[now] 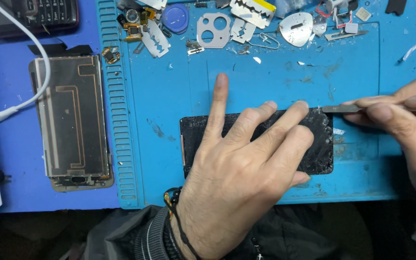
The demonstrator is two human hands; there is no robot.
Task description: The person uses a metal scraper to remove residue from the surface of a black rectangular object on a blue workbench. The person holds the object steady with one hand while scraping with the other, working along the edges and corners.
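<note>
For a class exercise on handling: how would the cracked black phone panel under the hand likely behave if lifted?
The black panel looks thin and flat, so probably light. Its cracked right end suggests it could shed shards. The left hand pressing it hints it slides.

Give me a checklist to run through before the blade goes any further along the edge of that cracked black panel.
1. Panel pinned: left hand lies flat on the cracked black panel, fingers spread. Ok.
2. Tool grip: right hand pinches the thin metal blade near its tip. Ok.
3. Blade position: tip sits at the panel's top right corner; whether it is under the glass, cannot tell.
4. Fingers clear of the blade: left fingertips lie very close to the tip. Not ok.
5. Debris: glass chips lie on the blue mat by that corner. Not ok.
6. Loose razor blades lie apart, at the mat's top. Ok.
</note>
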